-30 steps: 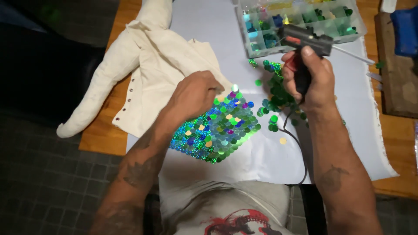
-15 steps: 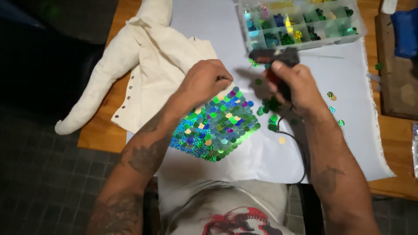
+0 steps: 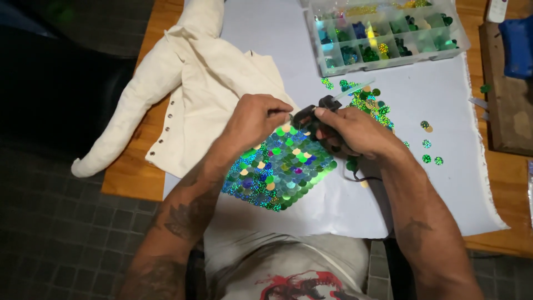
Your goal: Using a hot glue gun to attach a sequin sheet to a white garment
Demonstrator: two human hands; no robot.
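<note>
Closely paired: left hand (image 3: 256, 119) fingers pinched shut on something too small to tell, right hand (image 3: 355, 130) fingers wrapped round a black glue gun (image 3: 319, 111), nozzle just beside that pinch. Directly below, at the upper edge of a sequin patch (image 3: 280, 169) on white paper (image 3: 288, 50). Cream garment (image 3: 194, 94) crowding left; loose sequins (image 3: 369, 103) right; compartment box (image 3: 383, 33) near the worktop (image 3: 125, 180) far edge.
</note>
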